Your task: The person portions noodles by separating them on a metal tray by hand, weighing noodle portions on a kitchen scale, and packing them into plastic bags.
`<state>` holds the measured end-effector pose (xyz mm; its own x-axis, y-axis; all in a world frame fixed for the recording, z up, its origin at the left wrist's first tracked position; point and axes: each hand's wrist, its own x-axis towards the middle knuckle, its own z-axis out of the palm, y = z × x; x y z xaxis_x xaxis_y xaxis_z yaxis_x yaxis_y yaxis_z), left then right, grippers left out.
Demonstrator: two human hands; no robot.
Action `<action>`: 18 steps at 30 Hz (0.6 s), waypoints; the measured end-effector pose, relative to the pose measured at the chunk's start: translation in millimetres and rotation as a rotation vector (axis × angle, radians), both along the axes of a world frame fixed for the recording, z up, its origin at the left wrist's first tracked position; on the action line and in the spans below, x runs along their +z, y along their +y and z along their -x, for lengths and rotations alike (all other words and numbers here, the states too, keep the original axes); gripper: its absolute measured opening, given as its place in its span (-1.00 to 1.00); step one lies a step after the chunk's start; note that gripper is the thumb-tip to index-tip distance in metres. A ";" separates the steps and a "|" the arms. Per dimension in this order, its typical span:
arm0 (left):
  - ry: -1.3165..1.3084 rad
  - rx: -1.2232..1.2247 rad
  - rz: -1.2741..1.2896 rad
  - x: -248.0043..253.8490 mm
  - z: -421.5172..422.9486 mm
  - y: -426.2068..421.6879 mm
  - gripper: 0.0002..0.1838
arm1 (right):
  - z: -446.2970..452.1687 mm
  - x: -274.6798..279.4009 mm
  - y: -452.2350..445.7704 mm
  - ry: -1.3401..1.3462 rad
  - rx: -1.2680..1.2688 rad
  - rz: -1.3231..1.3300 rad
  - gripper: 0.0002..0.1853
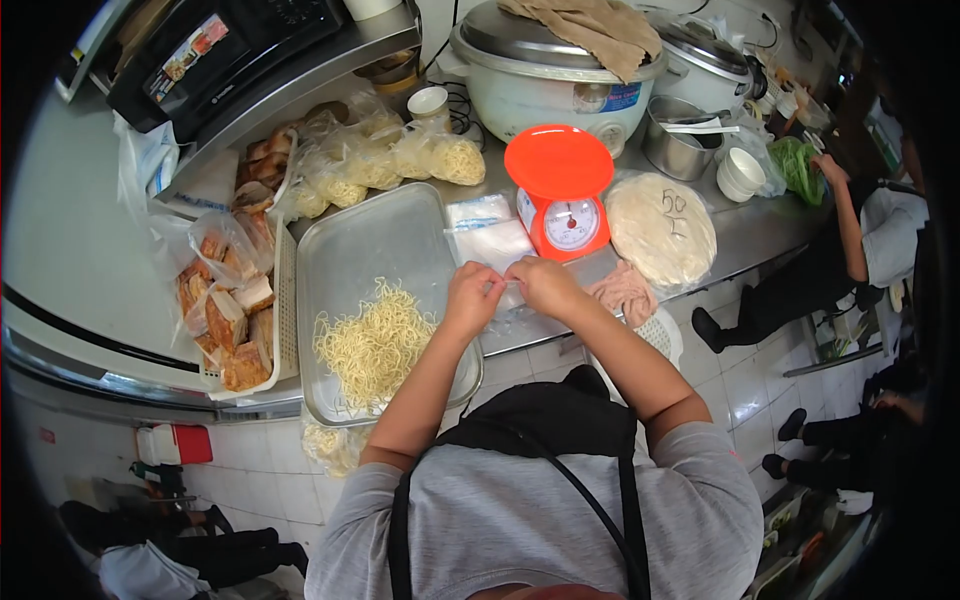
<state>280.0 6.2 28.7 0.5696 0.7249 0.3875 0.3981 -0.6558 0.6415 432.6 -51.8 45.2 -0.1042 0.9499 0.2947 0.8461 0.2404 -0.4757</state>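
Pinched narrowly with the fingertips of left hand (475, 292) and right hand (541, 286), close together, on something too small to tell. Reached over the front edge of the metal counter (515, 326), just before plastic bags (493, 242). Had red scale (568, 225) directly behind to the right, round wrapped stack (661, 230) beside it, tray (370, 238) with noodles (374, 345) at left, large cooker (550, 105) toward the back edge. Lay flat, whitish and translucent, with blue print on the rear bag.

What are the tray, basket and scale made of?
Tray: metal, satin, from its grey sheen; alloy unclear.
Basket: probably plastic, cream, from its perforated moulded-looking wall.
Scale: smooth, even orange-red; plastic or painted metal, can't tell.
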 end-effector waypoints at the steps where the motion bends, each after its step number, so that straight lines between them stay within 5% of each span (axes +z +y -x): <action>1: -0.038 0.000 0.019 -4.7 0.2 2.0 -0.93 | -0.8 -2.4 0.2 0.049 -0.001 -0.011 -0.84; 8: -0.121 0.122 0.048 -19.1 7.0 11.2 -0.92 | -10.6 -18.7 -9.6 0.282 -0.123 -0.133 -0.82; 11: -0.194 0.185 0.214 -16.6 8.7 13.5 -0.92 | -9.0 -14.6 -15.2 0.140 -0.230 -0.264 -0.86; 14: -0.201 0.135 0.161 -19.8 8.0 13.1 -0.92 | 12.0 -25.2 -27.6 0.090 0.060 -0.262 -0.87; 17: -0.169 0.083 0.087 -16.8 4.3 1.6 -0.93 | 38.7 -27.5 -19.1 0.127 0.041 0.086 -0.66; 18: -0.183 0.061 0.035 -13.2 4.1 -0.7 -0.93 | 38.8 -34.6 -16.1 0.023 0.024 -0.006 -0.58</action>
